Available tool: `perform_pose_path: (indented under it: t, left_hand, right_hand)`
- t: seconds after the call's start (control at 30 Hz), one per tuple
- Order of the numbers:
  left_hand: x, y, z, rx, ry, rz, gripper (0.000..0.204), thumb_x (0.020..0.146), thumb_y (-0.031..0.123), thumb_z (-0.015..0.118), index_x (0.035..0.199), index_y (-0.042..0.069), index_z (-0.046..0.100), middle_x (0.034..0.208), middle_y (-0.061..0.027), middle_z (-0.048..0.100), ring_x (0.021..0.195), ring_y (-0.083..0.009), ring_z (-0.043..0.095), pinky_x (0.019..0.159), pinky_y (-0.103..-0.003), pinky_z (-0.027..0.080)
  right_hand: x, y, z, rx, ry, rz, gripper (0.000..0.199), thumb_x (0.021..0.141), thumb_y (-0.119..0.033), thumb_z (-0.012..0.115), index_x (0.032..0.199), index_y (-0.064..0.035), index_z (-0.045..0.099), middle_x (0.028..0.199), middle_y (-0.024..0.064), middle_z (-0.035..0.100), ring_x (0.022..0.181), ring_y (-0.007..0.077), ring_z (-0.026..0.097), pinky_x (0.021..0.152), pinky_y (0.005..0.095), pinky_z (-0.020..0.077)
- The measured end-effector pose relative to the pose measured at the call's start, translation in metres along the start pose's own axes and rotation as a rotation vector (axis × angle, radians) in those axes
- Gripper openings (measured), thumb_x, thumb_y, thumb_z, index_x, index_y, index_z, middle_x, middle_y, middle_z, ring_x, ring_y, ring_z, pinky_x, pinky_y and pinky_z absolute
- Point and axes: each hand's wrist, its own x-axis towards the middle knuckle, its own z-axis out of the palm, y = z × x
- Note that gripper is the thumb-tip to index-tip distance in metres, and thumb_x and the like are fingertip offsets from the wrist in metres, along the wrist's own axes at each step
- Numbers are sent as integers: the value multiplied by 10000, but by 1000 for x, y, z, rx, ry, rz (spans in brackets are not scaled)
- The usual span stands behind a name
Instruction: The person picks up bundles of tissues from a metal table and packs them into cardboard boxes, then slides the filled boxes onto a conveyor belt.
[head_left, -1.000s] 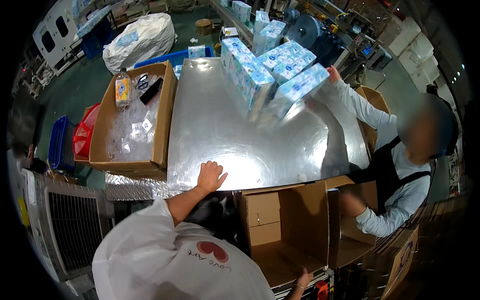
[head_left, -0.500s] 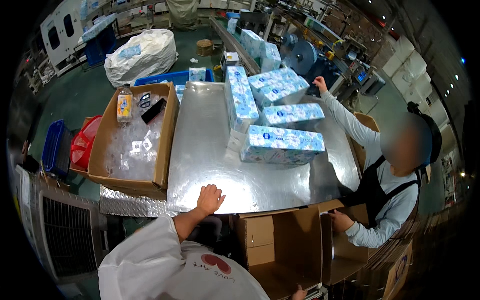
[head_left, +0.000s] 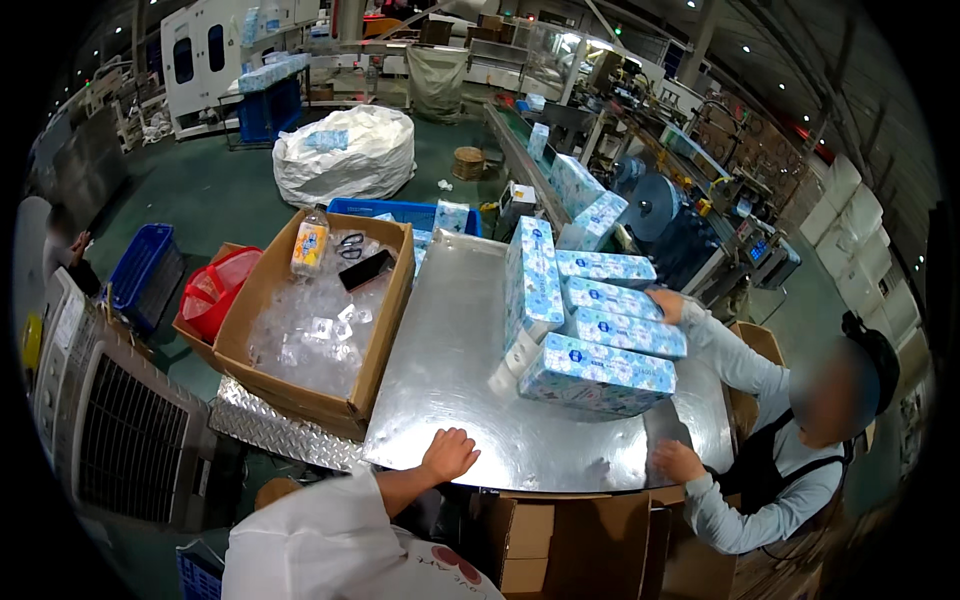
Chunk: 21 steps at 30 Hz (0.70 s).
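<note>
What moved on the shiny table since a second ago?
The blue-and-white wrapped packs slid down the shiny metal table towards its near edge, pushed by the co-worker's hand on the stack. The co-worker's other hand came up out of a box to the table edge. The person's left hand stayed flat on the table, and the open brown cardboard box did not move.

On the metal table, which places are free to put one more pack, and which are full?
The metal table is bare between the cardboard box and the stacked blue packs, and along the near edge beside the left hand. The right half is crowded with packs and a co-worker's hands.
</note>
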Motion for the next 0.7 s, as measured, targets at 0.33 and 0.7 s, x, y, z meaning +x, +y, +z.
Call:
perform_pose_path:
  t: [0.33,0.7]
  left_hand:
    - [5,1,5,-25,41,50,182,800,260,565,761,84,540,785,-82,458,776,-247,450,688,-379,322]
    - [27,-11,-7,-184,-325,-69,232,784,253,576,891,51,534,870,-115,508,834,-292,508,713,-408,382]
  right_hand:
    - [-10,-59,-29,-148,242,-99,520,792,-369,608,974,107,505,884,182,552,742,293,515,661,372,434]
    - [-1,-218,-90,-176,163,-288,634,802,-300,588,1268,64,360,1233,286,409,1109,433,416,933,461,352]
